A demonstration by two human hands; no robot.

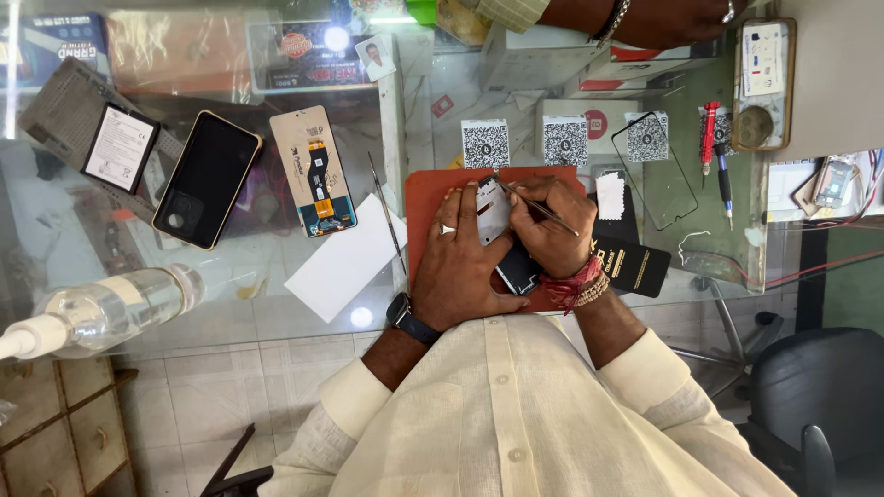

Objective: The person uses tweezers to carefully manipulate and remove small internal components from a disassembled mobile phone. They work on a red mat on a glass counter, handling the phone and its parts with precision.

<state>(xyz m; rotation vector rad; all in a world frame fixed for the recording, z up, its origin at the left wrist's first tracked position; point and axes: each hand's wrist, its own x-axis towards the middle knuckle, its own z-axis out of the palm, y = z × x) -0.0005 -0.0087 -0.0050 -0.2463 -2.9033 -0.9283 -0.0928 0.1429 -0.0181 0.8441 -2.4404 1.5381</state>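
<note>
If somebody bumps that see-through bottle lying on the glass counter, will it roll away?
Probably yes. The clear bottle lies on its side, and its round body would likely roll on the smooth glass counter. It sits near the counter's front edge, so it might drop off. It looks like plastic with some liquid inside, so likely light and slippery rather than breakable.

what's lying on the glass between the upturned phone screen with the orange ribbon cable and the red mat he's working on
In the head view, thin metal tweezers lie between the screen panel and the red mat, above a white card that reaches into the same gap.
</note>
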